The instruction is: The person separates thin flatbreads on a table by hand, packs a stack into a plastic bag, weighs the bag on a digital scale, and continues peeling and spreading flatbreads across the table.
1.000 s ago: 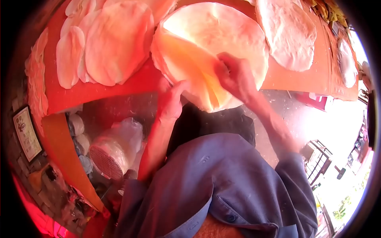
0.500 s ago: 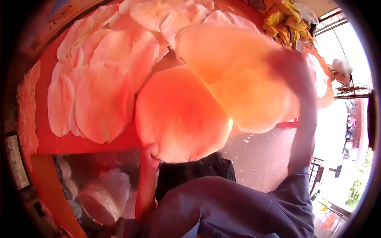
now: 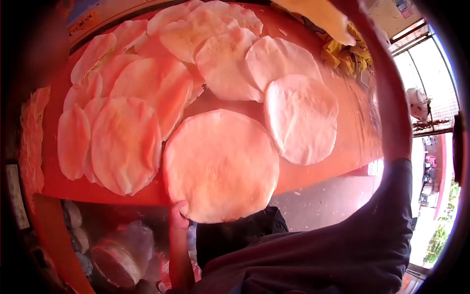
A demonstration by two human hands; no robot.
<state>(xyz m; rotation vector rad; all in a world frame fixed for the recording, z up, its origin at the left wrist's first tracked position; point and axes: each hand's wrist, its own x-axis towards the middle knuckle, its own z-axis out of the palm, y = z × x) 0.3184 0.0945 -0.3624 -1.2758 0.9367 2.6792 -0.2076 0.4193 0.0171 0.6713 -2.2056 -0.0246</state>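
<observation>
My left hand (image 3: 179, 214) pinches the lower left edge of a large round flatbread (image 3: 223, 164), a thin, pale, floury sheet of dough or bread. That sheet lies nearly flat at the table's near edge, above my lap. At the top right my right arm is stretched far out, and my right hand (image 3: 348, 6) is blurred and partly cut off by the frame. Beside it a yellowish flatbread (image 3: 318, 18) hangs in the air, moving with that hand; the fingers themselves are hidden. Right of the left hand's sheet lies another round flatbread (image 3: 304, 120), its surface wrinkled.
Several more flatbreads (image 3: 126, 144) overlap across the left and back of the red table (image 3: 205, 105). Yellow crumpled material (image 3: 348, 59) sits at the back right. Below the table stands a plastic-wrapped bundle (image 3: 117, 259). A dark blur (image 3: 41, 39) covers the upper left corner.
My right hand has swung up and away with its flatbread, uncovering the sheets beneath. My left hand and its flatbread appear slightly lower in view. A dark blur has come into the upper left.
</observation>
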